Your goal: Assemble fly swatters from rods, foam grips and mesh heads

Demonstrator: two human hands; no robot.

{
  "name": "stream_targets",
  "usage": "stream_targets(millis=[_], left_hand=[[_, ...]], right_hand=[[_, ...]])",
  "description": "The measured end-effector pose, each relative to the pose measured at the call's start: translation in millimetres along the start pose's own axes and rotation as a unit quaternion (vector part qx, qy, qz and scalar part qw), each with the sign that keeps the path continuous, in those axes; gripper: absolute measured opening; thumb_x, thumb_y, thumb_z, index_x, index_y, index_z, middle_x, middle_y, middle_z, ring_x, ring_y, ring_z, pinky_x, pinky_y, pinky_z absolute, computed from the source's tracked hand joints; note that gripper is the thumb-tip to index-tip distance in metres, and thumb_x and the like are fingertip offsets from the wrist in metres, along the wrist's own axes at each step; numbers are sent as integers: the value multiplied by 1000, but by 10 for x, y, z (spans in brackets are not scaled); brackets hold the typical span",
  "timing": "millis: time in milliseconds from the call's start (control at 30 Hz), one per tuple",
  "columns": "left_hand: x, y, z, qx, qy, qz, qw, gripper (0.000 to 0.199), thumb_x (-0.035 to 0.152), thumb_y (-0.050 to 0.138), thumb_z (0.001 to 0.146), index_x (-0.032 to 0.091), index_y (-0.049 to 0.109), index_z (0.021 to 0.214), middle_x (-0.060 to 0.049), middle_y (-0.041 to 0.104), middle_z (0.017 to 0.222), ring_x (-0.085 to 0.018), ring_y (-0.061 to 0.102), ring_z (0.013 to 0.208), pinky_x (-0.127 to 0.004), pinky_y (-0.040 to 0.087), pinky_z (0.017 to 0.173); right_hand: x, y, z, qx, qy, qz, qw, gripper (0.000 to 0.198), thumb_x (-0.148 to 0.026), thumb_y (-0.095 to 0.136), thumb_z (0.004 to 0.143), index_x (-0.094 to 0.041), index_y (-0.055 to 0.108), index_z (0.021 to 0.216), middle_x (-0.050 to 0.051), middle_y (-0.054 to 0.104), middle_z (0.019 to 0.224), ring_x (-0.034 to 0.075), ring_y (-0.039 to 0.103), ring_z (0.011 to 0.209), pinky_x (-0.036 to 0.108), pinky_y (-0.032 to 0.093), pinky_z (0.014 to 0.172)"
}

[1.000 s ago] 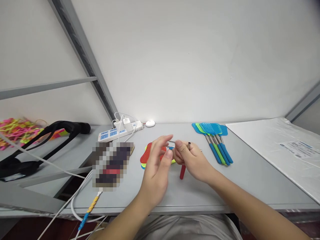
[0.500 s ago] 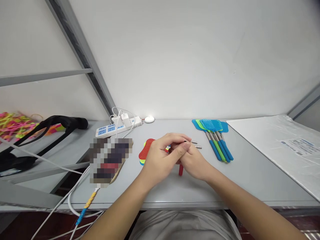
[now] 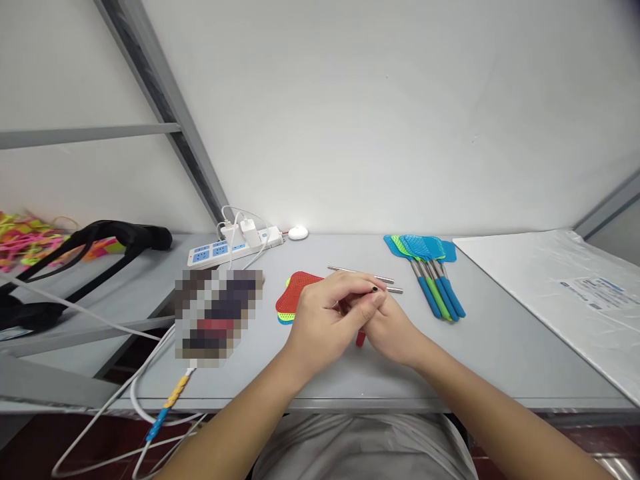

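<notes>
My left hand and my right hand are pressed together above the middle of the table, fingers closed. A small black tip shows between the left thumb and forefinger; what it belongs to is hidden. Out of the bottom of my right fist sticks the end of a red handle, the rest covered by the fingers. Just behind the hands lie thin metal rods. To the left is a stack of perforated fly swatter heads, red on top of yellow-green and blue.
Several fly swatters with blue or green handles lie in a bundle to the right. Beyond them is a flat white package. At left are a pixelated flat object, a power strip, cables and a black strap.
Both hands stay clasped around the red handle, with the fingers shifted slightly. The black tip shows more clearly between the left fingers, and more of the rods behind is visible. The view has tilted slightly.
</notes>
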State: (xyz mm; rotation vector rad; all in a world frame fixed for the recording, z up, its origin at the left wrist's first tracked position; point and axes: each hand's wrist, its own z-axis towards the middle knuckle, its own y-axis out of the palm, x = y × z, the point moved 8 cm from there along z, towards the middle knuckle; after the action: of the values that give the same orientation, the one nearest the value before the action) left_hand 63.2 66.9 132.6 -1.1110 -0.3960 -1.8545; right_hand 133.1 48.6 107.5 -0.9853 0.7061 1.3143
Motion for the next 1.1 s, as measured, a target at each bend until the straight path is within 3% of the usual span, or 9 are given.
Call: stream_targets(millis=[200,300,500,633,733,800,900,1000,1100], left_hand=[[-28,-2,-15,3,-7,4,1000,8,15,65,87,20,71,85,-3,74,99,-17,67,96,-30,54,86],[-65,28,-44,5,-28,13,1000,7,19,64,88,20,71,87,-4,73,97,-17,67,94,-30,53,85],[66,-105,-127,83,-23,5,996,11,26,61,92,21,71,91,-3,72,99,-17,66,96,-29,51,87],[14,-366,-190,146,-29,30,988,14,29,58,94,23,70,94,-3,72,102,-18,66,100,-31,51,90],[-201,-466,-249,103,-40,138,984,21,34,50,97,23,68,102,-6,70,111,-21,62,109,-38,47,98],[-400,-481,-305,48,-50,285,956,30,38,52,96,25,61,120,-8,62,128,-26,51,125,-45,41,105],[-723,-496,-408,-18,-89,455,886,55,45,55,92,22,45,140,-14,43,150,-33,33,140,-56,29,111],[-938,-512,-482,-54,-145,513,844,63,48,50,93,17,35,146,-20,32,155,-36,26,144,-61,25,111],[-990,-503,-487,-80,-162,520,835,61,48,49,93,18,36,145,-18,37,153,-34,28,143,-60,26,110]], right_hand=[[54,23,-20,-10,26,12,1000,18,-22,42,93,-21,56,83,2,60,90,15,55,81,29,48,69],[121,28,-55,15,51,30,998,16,-24,43,93,-22,57,85,1,59,87,15,55,78,28,48,68],[109,39,-193,27,104,-23,994,25,-37,46,97,-21,51,78,-4,45,67,11,42,59,24,37,53],[51,-41,-367,8,116,-105,988,25,-42,44,99,-22,57,94,-3,54,72,13,49,62,25,41,58],[170,-201,-584,12,139,-175,975,28,-41,38,101,-24,60,108,2,65,82,17,60,74,29,47,67],[310,-354,-739,27,149,-235,960,29,-41,38,101,-26,61,111,6,69,97,21,64,86,32,50,73],[528,-530,-902,26,156,-335,929,30,-40,40,100,-26,62,114,8,70,111,24,66,97,37,52,81],[671,-551,-941,-10,168,-402,900,31,-40,39,99,-27,63,115,6,70,115,24,67,101,38,52,83],[686,-500,-906,-37,175,-438,881,31,-38,37,100,-29,63,114,3,72,110,23,69,93,37,53,77]])
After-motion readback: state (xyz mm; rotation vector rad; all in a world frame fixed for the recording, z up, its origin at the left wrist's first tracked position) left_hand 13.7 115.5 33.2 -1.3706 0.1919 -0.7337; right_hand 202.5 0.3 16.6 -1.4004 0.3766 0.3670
